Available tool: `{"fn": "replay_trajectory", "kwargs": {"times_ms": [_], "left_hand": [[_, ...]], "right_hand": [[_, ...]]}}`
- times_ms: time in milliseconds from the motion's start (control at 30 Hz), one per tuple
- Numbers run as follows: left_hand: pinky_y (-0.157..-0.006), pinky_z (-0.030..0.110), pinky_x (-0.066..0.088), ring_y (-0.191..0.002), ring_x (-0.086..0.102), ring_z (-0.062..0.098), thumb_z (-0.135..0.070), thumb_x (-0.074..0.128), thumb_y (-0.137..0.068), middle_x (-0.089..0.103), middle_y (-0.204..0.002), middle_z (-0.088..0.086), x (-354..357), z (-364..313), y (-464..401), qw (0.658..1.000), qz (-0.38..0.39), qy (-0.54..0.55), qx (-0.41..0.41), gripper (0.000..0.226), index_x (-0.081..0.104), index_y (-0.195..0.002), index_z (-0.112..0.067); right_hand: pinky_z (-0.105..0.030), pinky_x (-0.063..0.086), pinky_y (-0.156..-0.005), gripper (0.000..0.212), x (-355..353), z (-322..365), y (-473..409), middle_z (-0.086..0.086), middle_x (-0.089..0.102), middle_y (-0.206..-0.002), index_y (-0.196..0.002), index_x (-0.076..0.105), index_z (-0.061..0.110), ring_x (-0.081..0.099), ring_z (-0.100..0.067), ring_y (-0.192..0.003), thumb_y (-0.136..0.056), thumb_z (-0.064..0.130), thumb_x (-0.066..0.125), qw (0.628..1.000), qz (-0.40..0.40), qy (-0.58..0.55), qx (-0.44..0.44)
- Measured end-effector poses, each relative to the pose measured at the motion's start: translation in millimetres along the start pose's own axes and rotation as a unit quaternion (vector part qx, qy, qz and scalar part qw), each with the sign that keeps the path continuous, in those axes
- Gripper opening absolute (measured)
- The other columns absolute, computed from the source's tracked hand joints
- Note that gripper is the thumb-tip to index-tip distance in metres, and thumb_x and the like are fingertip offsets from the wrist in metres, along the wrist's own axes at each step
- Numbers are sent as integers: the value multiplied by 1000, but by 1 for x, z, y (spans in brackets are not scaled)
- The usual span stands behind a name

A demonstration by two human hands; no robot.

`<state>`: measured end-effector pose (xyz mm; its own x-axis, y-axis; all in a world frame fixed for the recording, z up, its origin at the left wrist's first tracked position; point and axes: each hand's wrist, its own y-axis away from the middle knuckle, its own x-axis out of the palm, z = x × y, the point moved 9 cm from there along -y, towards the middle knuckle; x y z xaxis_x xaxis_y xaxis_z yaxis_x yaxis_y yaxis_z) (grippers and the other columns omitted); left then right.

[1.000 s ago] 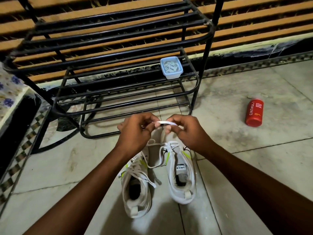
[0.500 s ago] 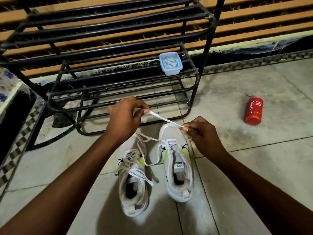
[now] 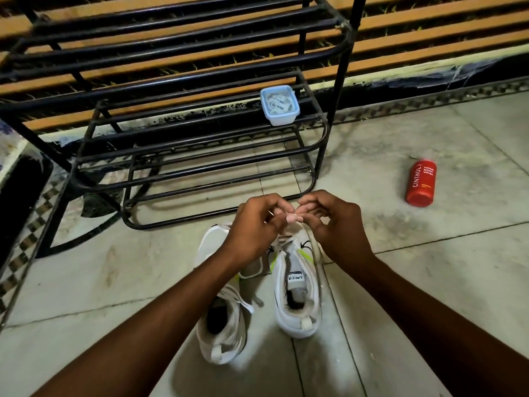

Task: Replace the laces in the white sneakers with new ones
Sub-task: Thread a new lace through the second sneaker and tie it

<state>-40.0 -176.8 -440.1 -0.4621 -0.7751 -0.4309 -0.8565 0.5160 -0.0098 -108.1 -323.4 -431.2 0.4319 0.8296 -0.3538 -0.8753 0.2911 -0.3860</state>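
Note:
Two white sneakers stand side by side on the tiled floor, toes pointing away from me. The left sneaker point(image 3: 221, 330) keeps its white lace threaded. The right sneaker point(image 3: 297, 293) has its upper eyelets bare, and a white lace point(image 3: 282, 242) rises from its toe end. My left hand point(image 3: 257, 224) and my right hand point(image 3: 337, 224) meet fingertip to fingertip above that toe and pinch the lace between them. The lace's end is hidden among my fingers. A loose loop of lace point(image 3: 252, 272) lies between the shoes.
A black metal shoe rack point(image 3: 183, 156) stands just beyond the shoes. On its shelf sits a small blue-rimmed plastic box point(image 3: 279, 106) with white laces inside. A red bottle point(image 3: 420, 183) lies on the floor at the right.
Half a second ago my hands were apart with the lace stretched between them. They have come together above the right sneaker's toe, and the taut stretch of lace is gone.

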Motion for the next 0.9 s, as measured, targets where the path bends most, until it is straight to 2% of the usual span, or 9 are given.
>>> {"fn": "replay_trajectory", "kwargs": {"times_ms": [133, 300, 433, 500, 600, 633, 700, 800, 900], "left_hand": [[-64, 22, 48, -67, 64, 4, -14, 77, -90, 71, -71, -7, -6, 10, -1, 999, -40, -25, 1, 13, 76, -80, -22], [-79, 38, 62, -79, 75, 10, -2, 70, -90, 77, -76, -7, -2, 33, 1, 998, -27, -41, -35, 22, 75, -77, -20], [-76, 45, 64, -73, 76, 14, 10, 61, -78, 77, -72, -4, 8, 53, 4, 995, -25, -40, -93, 32, 74, -72, -19], [-74, 39, 64, -72, 76, 11, 9, 70, -75, 76, -69, -5, 14, 58, 6, 993, -29, -38, -106, 25, 73, -68, -15], [-62, 15, 53, -66, 70, -2, -3, 83, -77, 73, -67, -14, 19, 62, 8, 991, -45, -60, -108, 18, 71, -67, -13], [-60, 12, 50, -65, 69, -3, -5, 84, -78, 73, -66, -14, 20, 62, 9, 991, -49, -63, -106, 18, 70, -67, -12], [-61, 17, 52, -65, 69, 2, -4, 82, -80, 72, -67, -9, 23, 60, 10, 992, -48, -61, -99, 19, 69, -69, -12], [-64, 23, 57, -65, 69, 7, -3, 82, -81, 72, -71, -3, 30, 56, 15, 993, -32, -61, -95, 20, 72, -82, -20], [-66, 18, 56, -66, 71, 2, -10, 79, -86, 74, -70, -9, 35, 55, 18, 990, -23, -108, -84, 11, 80, -85, -20]], "right_hand": [[-30, 58, -74, 24, -7, -11, 9, 9, 73, -86, -101, 66, 15, 71, -10, -81, -83, 6, 79, 999, -38, 7, 21], [-33, 58, -77, 36, 11, -32, 35, 2, 70, -94, -103, 65, 11, 68, -12, -84, -71, 7, 82, 996, 22, 61, 60], [-34, 58, -77, 51, 36, -42, 52, 0, 68, -104, -113, 66, 9, 67, -15, -88, -66, 10, 86, 988, 96, 98, 66], [-28, 58, -80, 53, 43, -46, 56, 3, 67, -105, -115, 66, 13, 66, -10, -89, -65, 13, 85, 985, 111, 108, 79], [-13, 53, -78, 40, 41, -55, 58, 8, 70, -99, -107, 69, 17, 65, -2, -85, -69, 9, 81, 983, 82, 109, 126], [-6, 49, -75, 33, 38, -58, 59, 11, 71, -93, -102, 71, 19, 66, 2, -82, -72, 8, 78, 982, 61, 102, 145], [-4, 48, -72, 21, 31, -66, 64, 14, 72, -86, -94, 71, 22, 67, 6, -79, -79, 7, 73, 979, 23, 72, 187], [-14, 51, -79, 18, 21, -77, 69, 12, 75, -90, -96, 73, 21, 69, 1, -85, -82, 11, 74, 970, -18, 38, 238], [-7, 49, -76, 21, 18, -85, 72, 12, 76, -89, -96, 73, 18, 70, 5, -85, -81, 3, 74, 961, -38, -36, 272]]}}
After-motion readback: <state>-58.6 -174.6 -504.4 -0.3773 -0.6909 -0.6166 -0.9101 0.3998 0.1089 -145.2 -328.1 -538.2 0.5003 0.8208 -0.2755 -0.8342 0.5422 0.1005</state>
